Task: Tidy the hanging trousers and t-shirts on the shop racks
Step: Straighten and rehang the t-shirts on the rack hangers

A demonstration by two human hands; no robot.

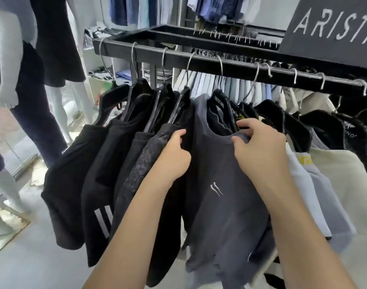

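A dark grey t-shirt [222, 205] with a small white logo hangs on a black hanger [220, 99] from the black rack rail [199, 59]. My right hand [259, 147] pinches its collar at the right side, fingers curled over the neckline. My left hand [174, 157] grips the left shoulder edge of the same shirt, beside a speckled dark t-shirt [141, 170]. Three more black t-shirts [70, 184] hang to the left. Pale grey and cream t-shirts [332, 184] hang to the right.
White mannequins [7, 84] in dark clothes stand at the left on the grey floor [32, 257]. A black brand sign [332, 24] sits on the rack's right end. Light shirts [209, 84] hang on the rail behind. More clothes hang along the back wall.
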